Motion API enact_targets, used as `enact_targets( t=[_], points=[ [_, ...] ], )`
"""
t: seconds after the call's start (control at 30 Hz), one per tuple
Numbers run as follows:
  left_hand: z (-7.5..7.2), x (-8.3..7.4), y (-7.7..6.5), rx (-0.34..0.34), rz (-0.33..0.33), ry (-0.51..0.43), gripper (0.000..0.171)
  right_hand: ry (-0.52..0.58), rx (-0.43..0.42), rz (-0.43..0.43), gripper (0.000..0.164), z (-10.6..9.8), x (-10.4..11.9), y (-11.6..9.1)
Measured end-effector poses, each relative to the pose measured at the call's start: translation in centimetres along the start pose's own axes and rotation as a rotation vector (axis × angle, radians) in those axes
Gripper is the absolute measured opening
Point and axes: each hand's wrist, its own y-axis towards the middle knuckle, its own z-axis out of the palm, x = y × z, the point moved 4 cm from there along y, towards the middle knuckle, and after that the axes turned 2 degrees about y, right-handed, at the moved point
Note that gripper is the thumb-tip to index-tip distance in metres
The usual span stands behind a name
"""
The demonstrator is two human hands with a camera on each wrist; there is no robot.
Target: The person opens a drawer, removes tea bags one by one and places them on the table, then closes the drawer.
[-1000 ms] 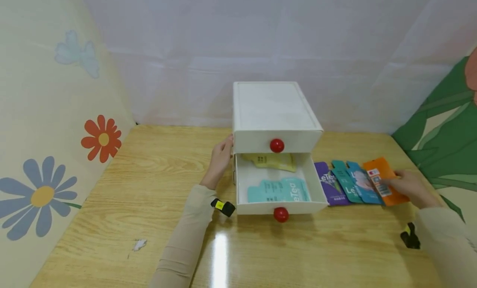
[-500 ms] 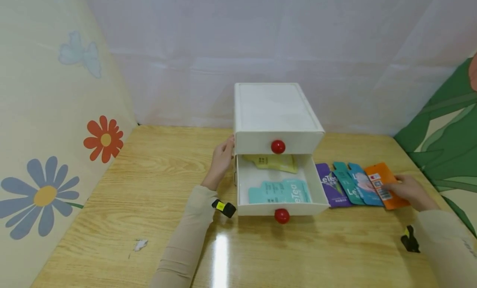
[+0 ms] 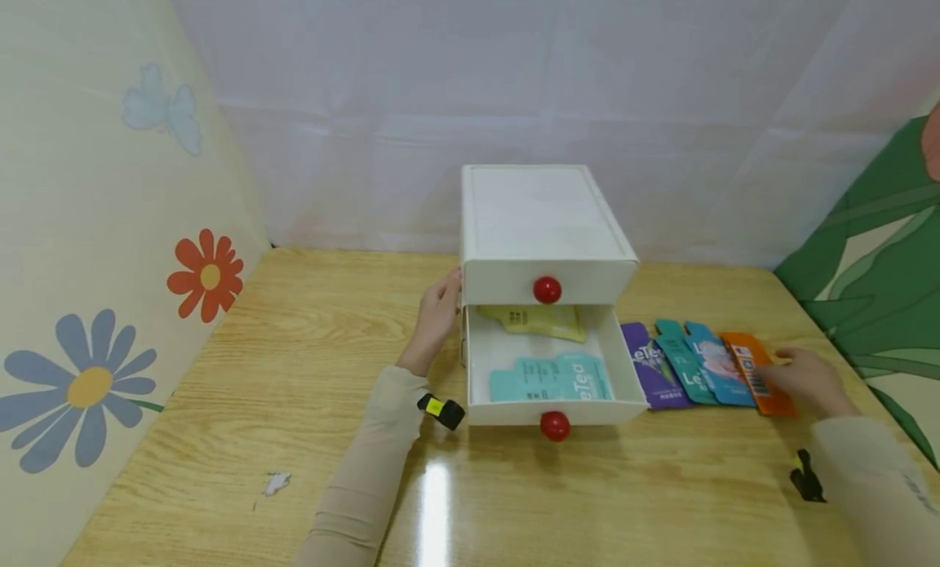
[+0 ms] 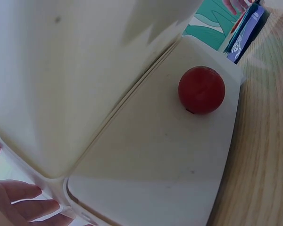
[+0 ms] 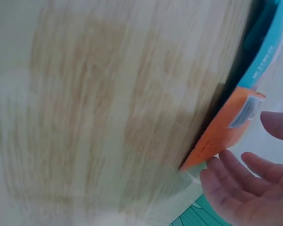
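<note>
Nearest, the lower drawer (image 3: 510,414) of the white drawer unit (image 3: 543,212) is seen pulled out, w/ a turquoise pouch (image 3: 547,378) laid near its front. To the R on the tabletop (image 3: 683,477), an orange pouch (image 3: 755,365) w/ a white barcode label is laid partly over a blue pouch (image 3: 718,367). Its R edge is partly covered by the right hand (image 3: 808,381): fingers relaxed, thumb well apart, nothing gripped; exact contact can't be told. Fine print is too blurred to be read. Farther back, the unit's L side is touched by the left hand (image 3: 435,314), fingers fairly straight, nothing gripped; its thumb is cut off in the L wrist view. A yellow pouch (image 3: 543,321) is partly hidden beneath the upper drawer (image 3: 503,283).
</note>
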Motion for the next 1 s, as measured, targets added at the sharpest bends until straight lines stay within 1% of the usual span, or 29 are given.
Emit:
enact_targets(
  t=[0.07,0.13,0.23,0.27,0.37,0.43,0.5,0.63,0.73,0.8,0.87,1.0],
  points=[
    [0.0,0.0,0.0,-0.002,-0.003,-0.002,0.041,-0.034,-0.033,-0.028,0.067,0.1,0.3,0.1],
    [0.0,-0.1,0.0,-0.005,-0.001,0.000,0.042,-0.026,-0.080,-0.038,0.065,0.0,0.9,0.0],
    [-0.1,-0.1,0.0,-0.009,0.002,0.001,0.043,0.004,-0.210,-0.103,0.060,-0.5,2.8,-0.4],
    [-0.1,0.0,0.0,-0.009,0.001,0.004,0.043,0.024,-0.252,-0.120,0.058,-0.7,3.6,-0.7],
    [0.0,0.1,0.0,-0.006,-0.004,-0.001,0.043,0.048,-0.392,-0.224,0.051,-1.8,6.7,-2.0],
    [0.0,0.2,0.0,-0.004,-0.005,0.000,0.043,0.066,-0.456,-0.289,0.045,-2.6,9.0,-3.2],
    [0.0,0.2,0.0,-0.004,-0.001,0.003,0.042,0.085,-0.495,-0.356,0.040,-3.2,11.3,-4.6],
    [-0.1,0.1,0.1,-0.010,0.009,0.017,0.042,0.110,-0.524,-0.515,0.027,-3.7,15.6,-7.1],
    [-0.2,0.1,0.1,-0.011,0.011,0.019,0.043,0.069,-0.558,-0.663,0.016,-3.4,18.3,-8.5],
    [-0.2,0.1,0.2,-0.004,0.006,0.017,0.043,0.041,-0.552,-0.747,0.011,-2.9,19.9,-9.1],
    [-0.2,0.1,0.2,0.000,0.003,0.015,0.044,0.015,-0.509,-0.798,0.009,-2.3,21.4,-9.5],
    [-0.2,0.1,0.1,0.006,-0.006,0.012,0.044,-0.004,-0.374,-0.858,0.008,-1.1,24.3,-10.2]
  ],
)
